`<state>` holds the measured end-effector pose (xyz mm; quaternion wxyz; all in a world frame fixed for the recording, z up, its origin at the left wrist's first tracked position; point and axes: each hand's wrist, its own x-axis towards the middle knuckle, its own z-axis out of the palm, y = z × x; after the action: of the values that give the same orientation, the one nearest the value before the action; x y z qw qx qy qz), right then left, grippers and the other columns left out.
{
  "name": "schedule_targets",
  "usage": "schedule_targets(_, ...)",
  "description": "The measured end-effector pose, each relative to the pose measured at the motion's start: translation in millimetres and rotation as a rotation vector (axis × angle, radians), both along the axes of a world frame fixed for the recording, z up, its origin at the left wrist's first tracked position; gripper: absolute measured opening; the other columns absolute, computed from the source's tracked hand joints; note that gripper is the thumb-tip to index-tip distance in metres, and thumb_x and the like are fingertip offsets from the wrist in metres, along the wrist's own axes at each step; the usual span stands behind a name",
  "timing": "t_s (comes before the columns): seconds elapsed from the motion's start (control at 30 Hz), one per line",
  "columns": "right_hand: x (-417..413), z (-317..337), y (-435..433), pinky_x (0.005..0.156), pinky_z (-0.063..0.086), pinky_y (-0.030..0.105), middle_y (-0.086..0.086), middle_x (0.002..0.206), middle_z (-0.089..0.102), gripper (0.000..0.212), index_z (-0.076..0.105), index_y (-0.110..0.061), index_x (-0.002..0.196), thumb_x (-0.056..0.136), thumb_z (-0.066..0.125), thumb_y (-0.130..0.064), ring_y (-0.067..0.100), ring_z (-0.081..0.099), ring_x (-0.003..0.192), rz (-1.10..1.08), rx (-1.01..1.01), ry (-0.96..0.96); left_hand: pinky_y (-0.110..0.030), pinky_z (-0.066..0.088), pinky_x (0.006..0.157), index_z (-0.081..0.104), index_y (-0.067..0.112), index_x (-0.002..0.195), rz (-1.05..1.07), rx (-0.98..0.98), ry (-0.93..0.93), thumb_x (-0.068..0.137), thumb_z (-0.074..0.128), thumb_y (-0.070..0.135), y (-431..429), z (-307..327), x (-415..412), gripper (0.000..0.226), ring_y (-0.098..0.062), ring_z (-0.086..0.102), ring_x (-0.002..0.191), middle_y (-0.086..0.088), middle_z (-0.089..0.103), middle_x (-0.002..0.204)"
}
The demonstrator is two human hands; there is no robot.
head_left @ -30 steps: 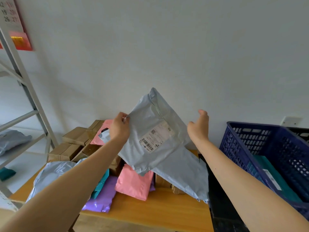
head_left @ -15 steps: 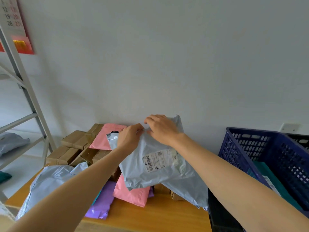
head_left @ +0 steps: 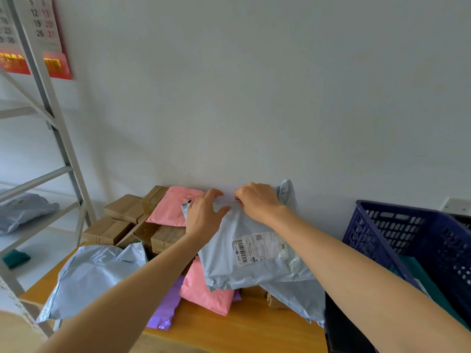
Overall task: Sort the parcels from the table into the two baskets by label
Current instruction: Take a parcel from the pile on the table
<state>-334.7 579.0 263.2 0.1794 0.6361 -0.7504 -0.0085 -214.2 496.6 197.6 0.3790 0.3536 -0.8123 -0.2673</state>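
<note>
Gripped pale grey-blue plastic mailer bag at top edge, over parcel pile on yellow wooden table, left hand pinching, right hand curled over; prob. light, floppy, slippery, so hold at edge w/ both hands.

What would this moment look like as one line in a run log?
left hand, right hand: hold grey parcel by top edge | label: facing camera | blue basket: at right
</note>
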Motion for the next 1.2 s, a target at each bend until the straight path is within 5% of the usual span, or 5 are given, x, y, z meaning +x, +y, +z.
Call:
schedule_targets(0.33, 3, 27, -10, 0.069, 0.049, 0.035, 0.007, 0.091, 0.067, 0.017, 0.065, -0.012, 0.094, 0.094, 0.049, -0.006, 0.027, 0.062, 0.082, -0.093, -0.218, -0.292, -0.051, 0.036, 0.108, 0.023, 0.008, 0.149, 0.311, 0.435, 0.088, 0.08, 0.076, 0.037, -8, -30, 36, 0.092, -0.036, 0.031, 0.137, -0.016, 0.022, 0.153)
schedule_targets(0.63, 5, 59, -4, 0.075, 0.048, 0.031, 0.002, 0.091, 0.071, 0.009, 0.069, -0.015, 0.087, 0.089, 0.066, -0.023, 0.023, 0.063, 0.086, -0.17, -0.548, -0.628, -0.057, 0.038, 0.103, 0.041, 0.008, 0.134, 0.004, 1.387, 0.333, 0.082, 0.076, 0.032, 9, -59, 31, 0.066, -0.04, 0.037, 0.134, -0.02, 0.038, 0.145)
schedule_targets(0.73, 3, 61, 1, 0.074, 0.047, 0.03, 0.001, 0.085, 0.071, 0.011, 0.069, -0.012, 0.083, 0.087, 0.069, -0.023, 0.022, 0.064, 0.084, -0.182, -0.61, -0.717, -0.052, 0.041, 0.097, 0.052, 0.006, 0.103, -0.046, 1.404, 0.471, 0.087, 0.071, 0.025, 3, -60, 28, 0.031, -0.033, 0.053, 0.114, -0.011, 0.054, 0.111)
schedule_targets(0.87, -3, 58, 12, 0.079, 0.051, 0.034, 0.002, 0.085, 0.07, 0.01, 0.069, -0.009, 0.085, 0.087, 0.069, -0.019, 0.023, 0.065, 0.085, -0.168, -0.67, -0.802, -0.029, 0.047, 0.054, 0.055, 0.011, 0.108, -0.048, 1.26, 0.652, 0.088, 0.069, 0.016, -8, -57, 26, 0.025, -0.015, 0.057, 0.059, -0.004, 0.06, 0.082)
schedule_targets(1.2, -24, 33, 40, 0.079, 0.051, 0.025, 0.008, 0.104, 0.069, 0.018, 0.062, -0.008, 0.099, 0.088, 0.056, 0.005, 0.021, 0.065, 0.096, -0.235, -0.645, -0.909, -0.049, 0.052, 0.093, 0.055, 0.019, 0.122, -0.06, 0.803, 0.533, 0.091, 0.062, 0.003, -40, -5, 48, 0.035, -0.031, 0.064, 0.1, -0.012, 0.067, 0.111)
